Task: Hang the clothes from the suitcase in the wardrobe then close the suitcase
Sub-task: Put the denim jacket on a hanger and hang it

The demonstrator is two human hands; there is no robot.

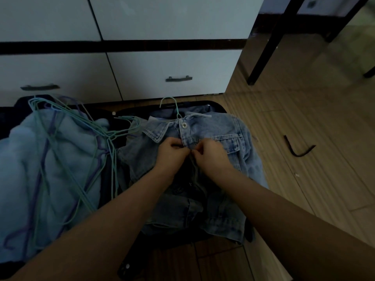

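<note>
your left hand (pixel 171 152) and right hand (pixel 211 154) pinch the front placket of the denim jacket (pixel 219 130), lying on its teal hanger (pixel 171 107) in the open suitcase (pixel 215 105) on the wood floor (pixel 304 122) below the white wardrobe drawers (pixel 142 74).

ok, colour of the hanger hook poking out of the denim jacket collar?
Teal-green hanger hook, above the light-blue denim jacket; head view, the only one.
</note>
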